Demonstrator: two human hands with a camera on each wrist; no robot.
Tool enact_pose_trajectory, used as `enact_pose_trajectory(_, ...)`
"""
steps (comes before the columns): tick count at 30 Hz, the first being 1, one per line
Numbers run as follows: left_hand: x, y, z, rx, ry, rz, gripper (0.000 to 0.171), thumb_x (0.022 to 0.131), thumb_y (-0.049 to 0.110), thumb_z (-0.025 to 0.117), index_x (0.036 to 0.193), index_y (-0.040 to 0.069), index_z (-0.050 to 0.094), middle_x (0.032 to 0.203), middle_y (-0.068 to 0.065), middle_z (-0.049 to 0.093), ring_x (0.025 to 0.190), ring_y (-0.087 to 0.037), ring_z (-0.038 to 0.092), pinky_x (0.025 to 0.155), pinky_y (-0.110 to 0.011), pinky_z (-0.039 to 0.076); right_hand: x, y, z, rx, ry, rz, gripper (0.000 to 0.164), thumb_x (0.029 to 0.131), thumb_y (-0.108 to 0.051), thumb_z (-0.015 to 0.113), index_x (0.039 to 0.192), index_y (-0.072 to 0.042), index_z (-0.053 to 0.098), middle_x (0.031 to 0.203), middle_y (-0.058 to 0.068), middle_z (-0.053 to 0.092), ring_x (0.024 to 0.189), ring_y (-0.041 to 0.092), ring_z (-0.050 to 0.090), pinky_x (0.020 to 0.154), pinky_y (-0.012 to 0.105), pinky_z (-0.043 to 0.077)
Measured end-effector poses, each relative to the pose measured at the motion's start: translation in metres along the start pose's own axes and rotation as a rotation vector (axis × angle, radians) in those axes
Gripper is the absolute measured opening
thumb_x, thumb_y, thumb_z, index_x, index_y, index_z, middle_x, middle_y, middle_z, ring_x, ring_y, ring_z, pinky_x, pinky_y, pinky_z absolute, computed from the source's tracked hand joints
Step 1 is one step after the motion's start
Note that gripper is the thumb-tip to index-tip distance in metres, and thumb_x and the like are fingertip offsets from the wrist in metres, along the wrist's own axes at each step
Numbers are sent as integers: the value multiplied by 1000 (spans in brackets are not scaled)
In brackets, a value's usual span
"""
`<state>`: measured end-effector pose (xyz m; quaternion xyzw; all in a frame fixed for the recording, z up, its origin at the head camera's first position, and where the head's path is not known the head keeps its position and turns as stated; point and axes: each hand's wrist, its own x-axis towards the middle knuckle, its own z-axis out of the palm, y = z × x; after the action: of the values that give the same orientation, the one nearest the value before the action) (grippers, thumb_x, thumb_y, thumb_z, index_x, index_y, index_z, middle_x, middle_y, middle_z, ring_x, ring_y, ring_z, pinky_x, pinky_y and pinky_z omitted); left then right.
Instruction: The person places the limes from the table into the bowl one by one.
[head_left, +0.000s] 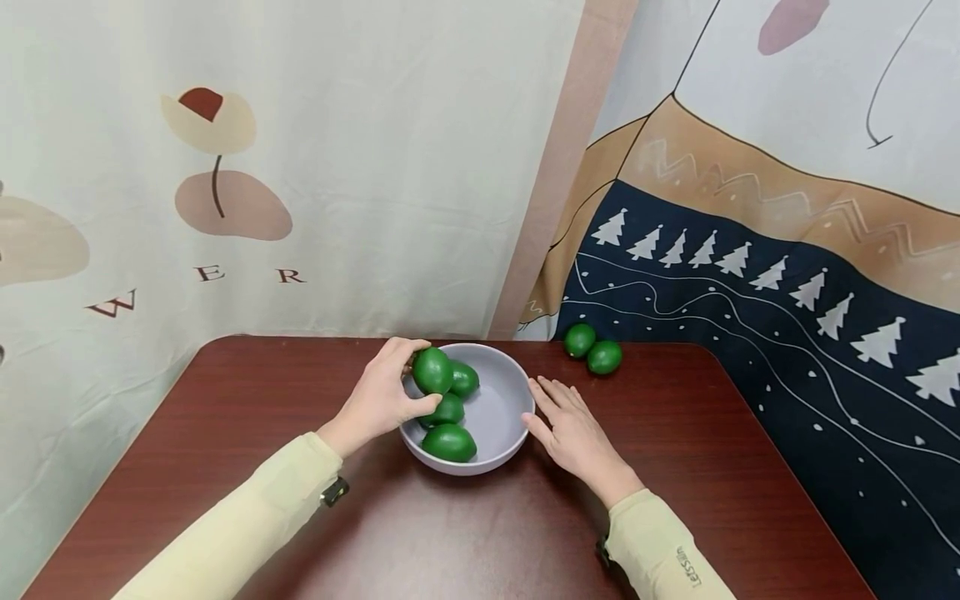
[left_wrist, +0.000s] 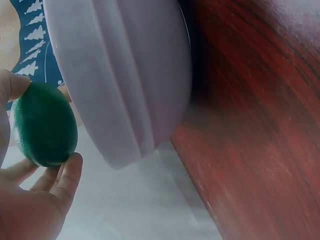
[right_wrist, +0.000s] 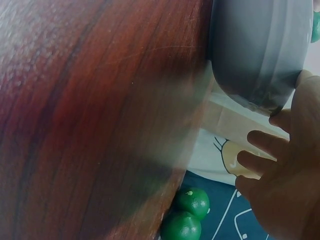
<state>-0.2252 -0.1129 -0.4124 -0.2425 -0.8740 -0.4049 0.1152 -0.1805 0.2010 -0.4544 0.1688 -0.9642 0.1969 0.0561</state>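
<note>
A shallow grey-lilac bowl (head_left: 491, 408) stands on the table with several green limes in it, among them a lime (head_left: 449, 442) at its near side. Over the bowl's left rim, my left hand (head_left: 378, 392) grips another lime (head_left: 432, 370) between thumb and fingers. The left wrist view shows that held lime (left_wrist: 46, 124) beside the outer wall of the bowl (left_wrist: 125, 75). My right hand (head_left: 573, 429) rests against the bowl's right side, fingers extended. In the right wrist view its thumb and a fingertip meet the wall of the bowl (right_wrist: 260, 50).
Two more limes (head_left: 603, 357) lie together at the table's back edge, right of the bowl. The dark red wooden table (head_left: 645, 442) ends just behind the bowl. A pale printed curtain (head_left: 375, 208) and a dark patterned cloth (head_left: 720, 325) hang behind it.
</note>
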Motion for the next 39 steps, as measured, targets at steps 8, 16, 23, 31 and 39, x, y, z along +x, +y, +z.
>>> enact_pose_trajectory(8, -1, 4, 3, 13, -17, 1, 71, 72, 18, 90, 134, 5, 59, 122, -7, 57, 99, -22, 60, 89, -44, 55, 0, -1, -2, 3, -21, 10, 63, 106, -41, 55, 158, -8, 42, 162, 17, 41, 150, 40, 35, 125, 54, 24)
enact_pose_trajectory(16, -3, 10, 6, 7, -33, 42, 70, 70, 17, 91, 133, 5, 61, 121, -8, 58, 95, -20, 62, 85, -39, 57, 0, 0, 0, -29, 1, -5, 62, 106, -41, 56, 157, -8, 44, 160, 17, 43, 149, 40, 38, 124, 56, 25)
enact_pose_trajectory(23, -3, 16, 10, -10, -56, 55, 69, 69, 17, 91, 131, 7, 62, 119, -7, 58, 93, -17, 63, 85, -35, 56, 0, 0, 0, -43, 12, -6, 62, 105, -41, 56, 156, -8, 45, 160, 17, 44, 148, 40, 39, 123, 57, 27)
enact_pose_trajectory(31, -4, 23, 14, -15, -87, 54, 69, 70, 17, 90, 132, 6, 61, 119, -7, 58, 93, -17, 64, 85, -38, 58, -1, -1, 0, -47, 19, 0, 62, 105, -42, 56, 156, -9, 46, 160, 17, 44, 149, 40, 37, 122, 57, 28)
enact_pose_trajectory(39, -6, 23, 25, 22, -133, 61, 67, 69, 21, 90, 129, 7, 63, 120, -3, 59, 98, -16, 59, 89, -37, 53, 0, -1, 1, -59, 25, -3, 62, 105, -42, 57, 156, -9, 47, 160, 17, 44, 149, 40, 37, 122, 58, 28)
